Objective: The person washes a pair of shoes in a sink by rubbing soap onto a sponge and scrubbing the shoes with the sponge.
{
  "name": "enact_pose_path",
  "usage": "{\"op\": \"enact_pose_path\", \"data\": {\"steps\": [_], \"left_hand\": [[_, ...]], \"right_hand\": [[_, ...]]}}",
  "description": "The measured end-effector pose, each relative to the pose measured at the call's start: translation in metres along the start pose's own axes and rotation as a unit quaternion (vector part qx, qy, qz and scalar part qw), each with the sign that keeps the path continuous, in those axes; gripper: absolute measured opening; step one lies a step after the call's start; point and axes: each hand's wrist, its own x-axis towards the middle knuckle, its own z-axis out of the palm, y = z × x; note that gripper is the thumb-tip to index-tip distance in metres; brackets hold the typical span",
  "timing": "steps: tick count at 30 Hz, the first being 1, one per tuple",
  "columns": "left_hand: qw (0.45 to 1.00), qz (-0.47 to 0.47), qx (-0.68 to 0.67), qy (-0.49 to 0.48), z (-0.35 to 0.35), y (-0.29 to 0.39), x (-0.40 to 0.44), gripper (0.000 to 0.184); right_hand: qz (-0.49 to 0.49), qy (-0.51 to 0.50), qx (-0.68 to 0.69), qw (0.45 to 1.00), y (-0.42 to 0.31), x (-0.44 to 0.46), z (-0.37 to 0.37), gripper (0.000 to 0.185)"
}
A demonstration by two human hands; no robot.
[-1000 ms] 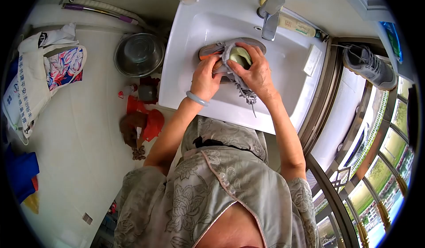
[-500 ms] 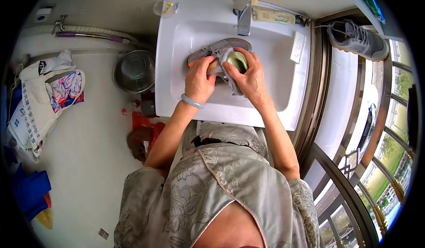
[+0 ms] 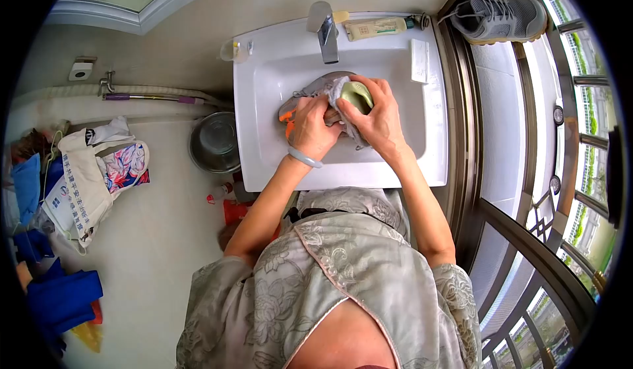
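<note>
The left hand (image 3: 315,128) is grasping the near-left side of a grey lace-up shoe (image 3: 337,91), its fingers curling inward and its thumb pointing toward the other hand. The right hand (image 3: 377,115) is gripping the pale-green-lined opening, fingers spreading along the far edge and thumb pressing the near edge; this spread is probably holding the collar open. The 2 hands are apparently sharing support, so that the soft upper is not folding away from either grip. The shoe is sitting between them over the bowl of a white sink (image 3: 434,151), where the walls are presumably containing anything loose. A grey-and-orange item (image 3: 286,114) is lying beneath, largely hidden; whether it is a separate shoe is not showing clearly. The faucet (image 3: 326,36) is projecting over the bowl, and no water stream is appearing. A tube (image 3: 379,28) and a white block (image 3: 419,60) are resting on the rim, likely for reach without crowding the bowl. Another shoe (image 3: 504,21) is lying at the window on the right, well apart from the hands, where it is probably getting air.
</note>
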Motion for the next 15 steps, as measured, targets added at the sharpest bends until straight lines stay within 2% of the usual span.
{"op": "enact_pose_path", "data": {"steps": [1,2,3,5,6,7,9,10,11,13,14,15], "left_hand": [[0.998,0.028,0.050,-0.013,0.005,-0.001,0.001,0.032],[0.996,0.074,0.038,0.010,0.010,-0.003,0.004,0.027],[0.996,0.081,0.037,0.008,0.010,0.000,0.008,0.027],[0.997,0.028,0.044,-0.050,0.007,0.009,0.012,0.030],[0.999,0.048,0.017,-0.004,0.008,0.015,0.013,0.032],[0.998,0.055,0.014,-0.007,0.009,0.017,0.014,0.032],[0.999,0.048,0.007,-0.014,0.007,0.019,0.015,0.034],[0.999,0.043,0.002,-0.018,0.008,0.020,0.016,0.032],[0.999,0.048,0.003,-0.020,0.010,0.018,0.019,0.032],[0.999,0.046,0.017,-0.014,0.016,0.016,0.017,0.031],[0.999,0.001,-0.030,-0.023,0.021,0.014,0.015,0.029],[0.999,0.004,-0.029,-0.024,0.021,0.015,0.016,0.029]], "right_hand": [[-0.066,0.001,-0.042,0.997,-0.014,-0.002,-0.002,0.048],[-0.101,0.001,-0.101,0.990,-0.023,-0.004,-0.005,0.049],[-0.101,0.008,-0.103,0.989,-0.017,-0.003,-0.009,0.049],[-0.005,0.027,0.002,1.000,0.012,0.001,-0.012,0.048],[0.032,0.048,0.025,0.998,0.030,0.004,-0.012,0.047],[0.032,0.056,0.024,0.998,0.054,0.007,-0.010,0.047],[0.139,0.049,0.078,0.986,0.090,0.009,-0.007,0.047],[0.114,0.056,0.017,0.992,0.069,0.009,-0.016,0.048],[0.102,0.057,0.021,0.993,0.048,0.007,-0.021,0.048],[0.005,0.033,-0.009,0.999,0.010,-0.001,-0.024,0.048],[-0.043,0.025,-0.029,0.998,-0.008,-0.006,-0.026,0.048],[-0.076,0.026,-0.055,0.995,-0.009,-0.008,-0.024,0.048]]}}
